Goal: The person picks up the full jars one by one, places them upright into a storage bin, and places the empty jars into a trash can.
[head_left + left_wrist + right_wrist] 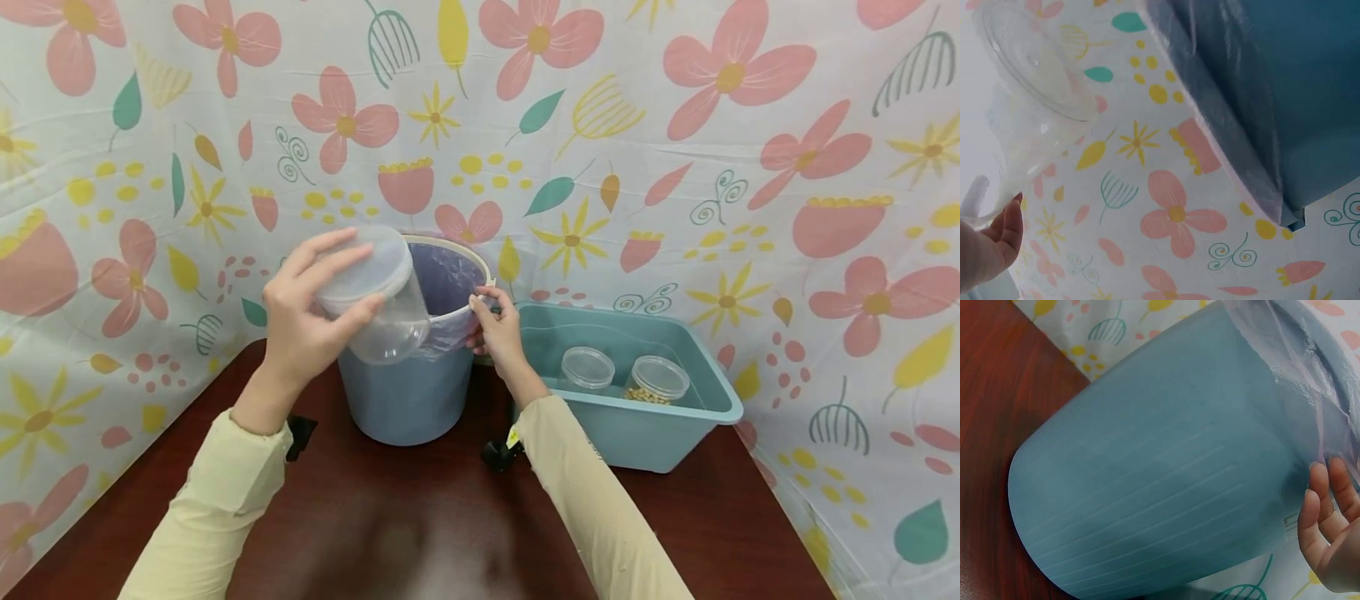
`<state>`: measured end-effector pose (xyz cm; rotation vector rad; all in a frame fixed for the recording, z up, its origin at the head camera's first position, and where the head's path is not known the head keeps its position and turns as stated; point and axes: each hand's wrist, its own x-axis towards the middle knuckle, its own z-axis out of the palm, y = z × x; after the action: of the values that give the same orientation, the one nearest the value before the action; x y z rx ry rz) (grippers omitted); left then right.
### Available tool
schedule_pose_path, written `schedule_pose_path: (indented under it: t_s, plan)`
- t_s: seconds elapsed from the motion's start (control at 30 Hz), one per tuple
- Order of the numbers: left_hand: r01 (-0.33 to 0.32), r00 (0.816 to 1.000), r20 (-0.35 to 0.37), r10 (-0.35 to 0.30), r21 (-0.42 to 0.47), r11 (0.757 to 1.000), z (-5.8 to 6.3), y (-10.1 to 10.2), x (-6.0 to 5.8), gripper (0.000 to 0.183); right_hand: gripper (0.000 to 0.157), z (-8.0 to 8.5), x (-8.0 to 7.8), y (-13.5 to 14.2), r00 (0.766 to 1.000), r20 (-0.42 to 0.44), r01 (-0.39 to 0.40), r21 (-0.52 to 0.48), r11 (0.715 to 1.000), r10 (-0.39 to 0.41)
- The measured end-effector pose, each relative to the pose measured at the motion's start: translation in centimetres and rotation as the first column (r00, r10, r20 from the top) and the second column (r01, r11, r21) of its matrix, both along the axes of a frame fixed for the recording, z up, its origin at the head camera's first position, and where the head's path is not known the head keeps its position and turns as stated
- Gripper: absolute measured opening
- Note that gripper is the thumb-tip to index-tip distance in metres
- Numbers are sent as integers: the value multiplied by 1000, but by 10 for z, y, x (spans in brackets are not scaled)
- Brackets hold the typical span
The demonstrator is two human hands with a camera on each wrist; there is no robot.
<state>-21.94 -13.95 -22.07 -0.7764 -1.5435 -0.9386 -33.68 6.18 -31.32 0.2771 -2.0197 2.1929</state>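
Observation:
My left hand [300, 308] grips a clear plastic jar [393, 329] by its whitish lidded end, fingers spread over the lid. The jar is tilted beside the near left rim of a blue trash bin [405, 404], and no contents can be made out in it. A thin clear bag [446, 340] lines the bin and folds over its rim. At the bin's right rim, my right hand [501, 333] pinches the rim and bag edge between thumb and fingers. In the right wrist view, fingers [1319, 481] touch the bag's overhang on the bin's side.
A teal plastic tub [637, 437] stands right of the bin. Inside it are a clear lidded jar [588, 368] and another jar [657, 379] holding small tan pieces. Both stand on a dark reddish table [420, 517], with a flowered cloth [570, 183] behind and at the sides.

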Motion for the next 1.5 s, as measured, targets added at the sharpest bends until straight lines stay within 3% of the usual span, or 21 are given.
schedule_pose_path:
  t_s: [0.27,0.37,0.43,0.6,0.8,1.1,1.17,1.23,1.4,1.5]
  plan:
    - [-122,991,-42,130,154,981,11,3,-18,64,37,-1,-1,2,1000,-23,1,-1,1000,-1]
    - [-143,987,-43,153,182,973,15,10,-15,67,36,-2,-2,1,1000,-23,3,0,1000,-3]
    - [-164,984,-37,174,180,970,12,9,-21,65,37,-2,-3,1,1000,-23,2,0,1000,-2]
    - [-219,976,18,219,130,967,-7,1,-46,63,37,-2,-3,0,999,-34,0,3,1000,0]
    - [-271,956,125,267,16,962,-21,0,-53,69,32,-2,-2,0,999,-45,5,5,1000,-5]
    - [-309,927,189,324,-102,946,-29,3,-61,68,37,-5,-3,3,999,-43,8,-9,1000,-8]
    - [-306,911,245,331,-132,943,-35,3,-65,66,38,-6,-3,3,999,-40,12,-3,1000,-12]
    - [-296,883,326,337,-171,940,-42,2,-70,64,38,-6,-2,3,999,-40,12,3,1000,-12]
    - [-258,771,517,372,-281,924,-57,-2,-76,61,36,-6,-1,1,999,-49,4,13,1000,-4]
    - [-245,734,545,404,-342,907,-59,-3,-77,58,35,-4,-1,2,999,-52,12,4,1000,-12]
